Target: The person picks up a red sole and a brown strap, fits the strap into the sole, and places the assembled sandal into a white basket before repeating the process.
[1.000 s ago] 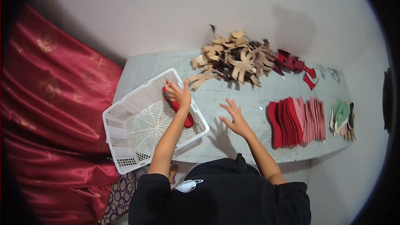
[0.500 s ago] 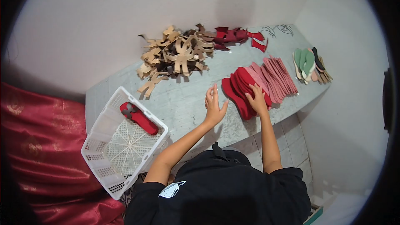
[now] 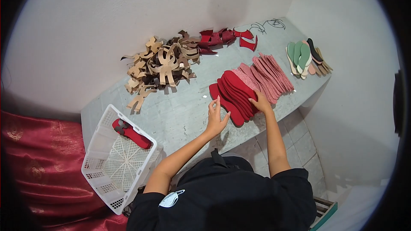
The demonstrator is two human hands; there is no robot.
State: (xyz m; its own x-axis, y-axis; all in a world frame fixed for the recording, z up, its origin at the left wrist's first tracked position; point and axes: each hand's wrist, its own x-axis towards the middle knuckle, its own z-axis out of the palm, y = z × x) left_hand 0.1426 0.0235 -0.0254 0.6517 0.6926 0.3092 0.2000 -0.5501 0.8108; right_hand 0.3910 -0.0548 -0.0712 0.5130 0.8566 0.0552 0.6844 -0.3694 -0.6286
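Observation:
Several red soles (image 3: 234,96) lie overlapped in a slanted row on the table. My right hand (image 3: 261,102) rests on the right side of this row, fingers apart, thumb near the lower edge. At the row's left edge is my left hand (image 3: 217,119), its fingers raised and apart with nothing in them; whether it touches the nearest sole is hard to tell. Behind and to the right of the red soles, pink soles (image 3: 266,79) stand in an overlapping row.
A white basket (image 3: 147,156) at the left holds a red slipper (image 3: 132,134). Tan and brown straps (image 3: 165,64) are piled at the back, beside dark red pieces (image 3: 222,38). Black cords (image 3: 267,25) and green soles (image 3: 299,54) lie farther right on the table (image 3: 180,115).
The view has shifted, moving the table's contents leftward in the image. My left hand is closer to the red soles, which are more fanned out. My right hand has slid to their right side.

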